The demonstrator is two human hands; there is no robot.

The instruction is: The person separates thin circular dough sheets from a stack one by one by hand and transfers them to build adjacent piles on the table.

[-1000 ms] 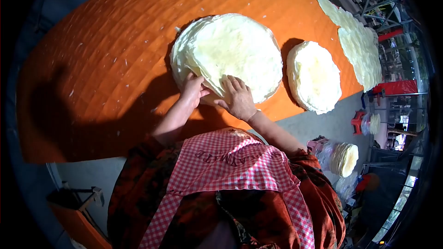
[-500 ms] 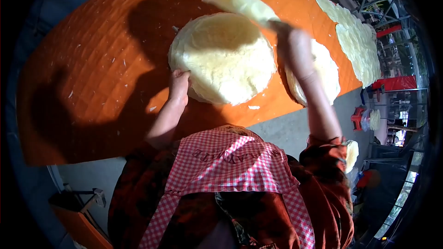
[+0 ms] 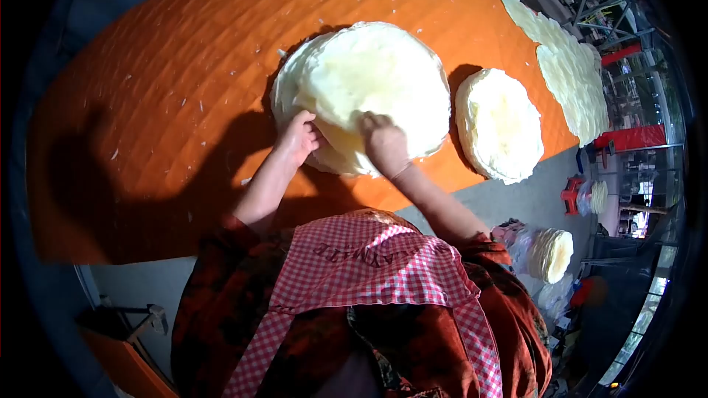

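A thick stack of thin, pale, round sheets [image 3: 398, 66] with ragged edges lies on the orange tabletop. The topmost thin sheet [image 3: 339, 92] is lifted a little along its near side, where a shadowed gap shows under it. My left hand [image 3: 299, 138] is at the sheet's near left edge, fingers curled and pinching it. To its right, my right hand [image 3: 385, 146] is closed over the near part of the same sheet; its fingertips are partly hidden and slightly blurred.
A smaller stack of round sheets [image 3: 501, 125] stands to the right on the orange table [image 3: 184, 51]. Overlapping sheets [image 3: 564, 66] hang at the table's far right end. Beyond the edge are another round stack [image 3: 552, 254] and a red stool [image 3: 571, 191]. White scraps dot the table.
My right hand has swung down and left from above the smaller stack, bringing a loose sheet onto the large stack. My left hand has shifted slightly right along the edge.
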